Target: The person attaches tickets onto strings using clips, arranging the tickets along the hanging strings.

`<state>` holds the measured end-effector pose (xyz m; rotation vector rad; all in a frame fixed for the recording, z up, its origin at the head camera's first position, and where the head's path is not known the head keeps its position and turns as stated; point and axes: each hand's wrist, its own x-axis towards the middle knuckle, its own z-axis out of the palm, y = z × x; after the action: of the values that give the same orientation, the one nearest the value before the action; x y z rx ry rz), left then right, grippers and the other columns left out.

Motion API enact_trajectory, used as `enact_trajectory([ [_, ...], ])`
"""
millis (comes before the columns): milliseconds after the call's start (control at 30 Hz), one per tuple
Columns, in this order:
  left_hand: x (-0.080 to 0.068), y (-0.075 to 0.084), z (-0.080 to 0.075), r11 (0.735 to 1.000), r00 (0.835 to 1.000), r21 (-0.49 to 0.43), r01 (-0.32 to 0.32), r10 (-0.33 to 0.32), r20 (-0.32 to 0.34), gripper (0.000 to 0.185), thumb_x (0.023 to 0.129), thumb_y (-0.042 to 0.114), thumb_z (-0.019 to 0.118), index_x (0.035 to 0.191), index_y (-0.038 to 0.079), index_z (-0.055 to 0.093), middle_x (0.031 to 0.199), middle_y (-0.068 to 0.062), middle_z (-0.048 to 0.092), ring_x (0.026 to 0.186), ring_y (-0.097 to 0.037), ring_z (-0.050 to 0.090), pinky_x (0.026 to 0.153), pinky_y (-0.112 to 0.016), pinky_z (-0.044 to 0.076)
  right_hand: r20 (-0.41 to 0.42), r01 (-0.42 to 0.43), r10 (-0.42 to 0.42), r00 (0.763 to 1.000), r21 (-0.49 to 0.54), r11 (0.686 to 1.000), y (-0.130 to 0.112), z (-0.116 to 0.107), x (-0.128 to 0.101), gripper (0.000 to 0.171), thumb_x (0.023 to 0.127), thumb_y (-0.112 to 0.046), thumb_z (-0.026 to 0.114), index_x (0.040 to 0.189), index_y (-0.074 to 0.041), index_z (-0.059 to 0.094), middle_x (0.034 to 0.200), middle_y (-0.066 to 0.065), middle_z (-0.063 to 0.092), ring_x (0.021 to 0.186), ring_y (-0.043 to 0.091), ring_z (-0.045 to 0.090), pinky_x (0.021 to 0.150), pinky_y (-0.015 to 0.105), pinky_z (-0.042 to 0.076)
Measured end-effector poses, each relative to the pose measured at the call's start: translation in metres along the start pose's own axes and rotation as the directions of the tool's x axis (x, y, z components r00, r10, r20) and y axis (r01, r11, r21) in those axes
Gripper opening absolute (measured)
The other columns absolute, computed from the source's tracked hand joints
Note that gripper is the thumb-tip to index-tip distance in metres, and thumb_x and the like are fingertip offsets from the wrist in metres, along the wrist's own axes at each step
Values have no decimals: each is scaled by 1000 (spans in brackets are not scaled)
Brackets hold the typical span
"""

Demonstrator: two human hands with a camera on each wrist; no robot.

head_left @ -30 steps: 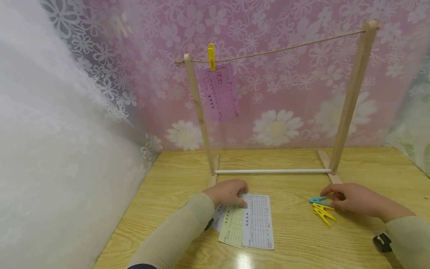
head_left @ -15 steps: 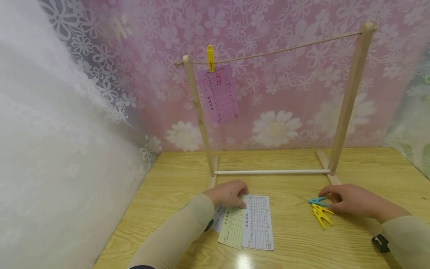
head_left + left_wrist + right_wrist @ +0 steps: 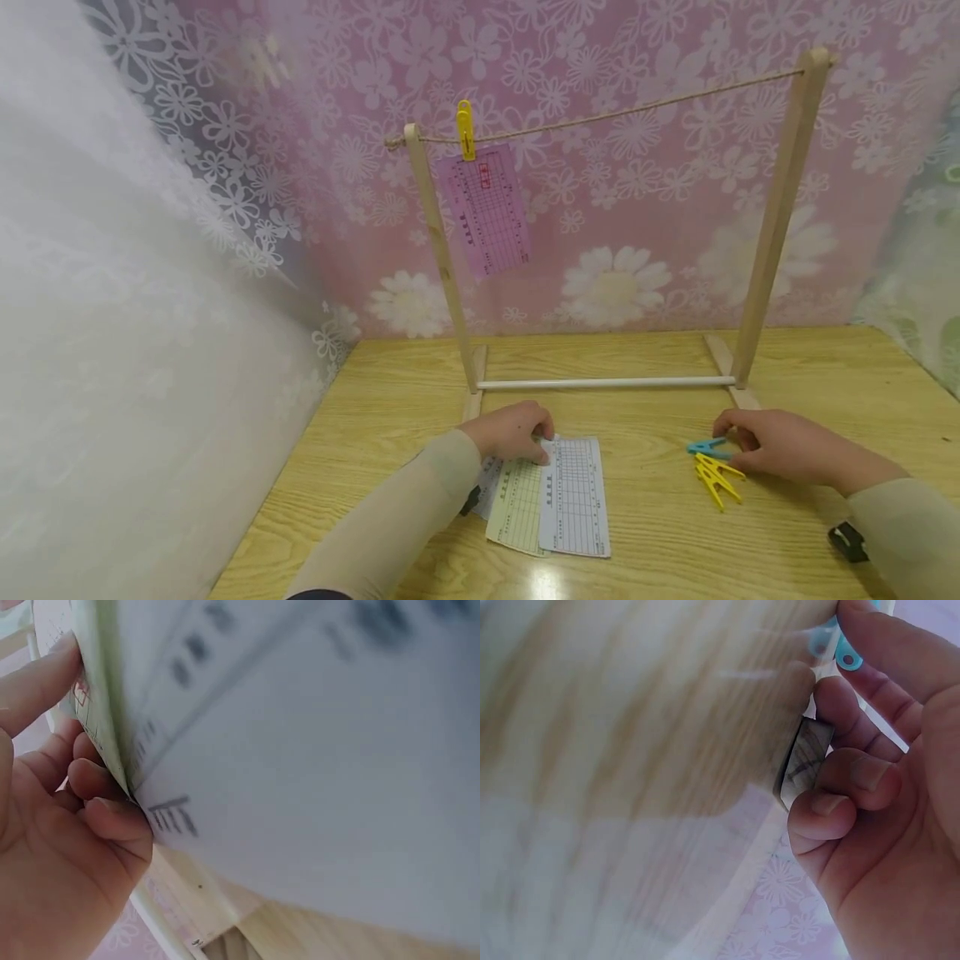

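Left hand (image 3: 510, 431) pinches top edge of paper slips (image 3: 551, 500), counter (image 3: 660, 533) at 6 o'clock. Right hand (image 3: 780, 446) pinches blue clothespin (image 3: 705, 447), yellow clothespins (image 3: 716, 479) just beside. Risk: slips stick together, two lift at once; thin grip may drop clothespin.

Paper slips (image 3: 551, 504): three printed grid sheets, white, pale green, pale blue-white, fanned and overlapping, flat on table; far edges lifted slightly in left wrist view (image 3: 315, 750). Blue clothespin (image 3: 705, 447): plastic, on its side on table, touching fingertips, seen also in right wrist view (image 3: 832, 645). Yellow clothespins (image 3: 717, 479): small pile just beside blue one, lying flat, pointing nearer edge.
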<state>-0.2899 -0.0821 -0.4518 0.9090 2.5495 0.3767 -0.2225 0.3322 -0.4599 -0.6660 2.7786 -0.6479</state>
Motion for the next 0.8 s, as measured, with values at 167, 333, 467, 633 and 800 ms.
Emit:
enact_trajectory([
  [167,0,-1,-1,1000,1000,-11,-22,22,6,17,94,29,76,104,24,63,103,11,53,92,-7,51,84,-26,45,-9,-6,6,1000,-4,1000,-1,0,0,30,91,-33,76,115,-22,62,74,-8,47,59,4,39,56,27,33],
  [333,0,-5,0,994,994,1,-108,108,-18,5,99,26,68,98,24,63,97,9,54,87,-9,48,79,-26,43,-11,-25,25,1000,-5,1000,1,1,0,40,91,-35,76,124,-18,62,75,-8,48,60,4,40,57,28,33],
  [467,-2,-4,0,991,990,9,-132,132,-40,5,102,28,63,100,24,62,95,11,55,85,-7,49,77,-25,44,6,-39,39,999,2,999,3,2,0,47,91,-38,75,130,-16,62,75,-8,48,61,5,41,58,28,33],
  [633,-6,-1,0,997,995,-41,-70,67,-74,4,105,32,57,105,28,57,93,12,58,81,-7,54,73,-26,46,6,-43,43,999,16,999,3,3,0,45,91,-38,75,128,-17,62,75,-7,49,60,5,41,57,28,34],
  [800,-4,0,-1,990,991,-142,-25,7,-130,4,104,29,60,104,27,56,93,11,60,82,-7,56,74,-27,48,-8,-41,41,999,7,999,3,1,0,35,91,-35,76,120,-19,64,74,-7,47,58,5,39,57,28,33],
])
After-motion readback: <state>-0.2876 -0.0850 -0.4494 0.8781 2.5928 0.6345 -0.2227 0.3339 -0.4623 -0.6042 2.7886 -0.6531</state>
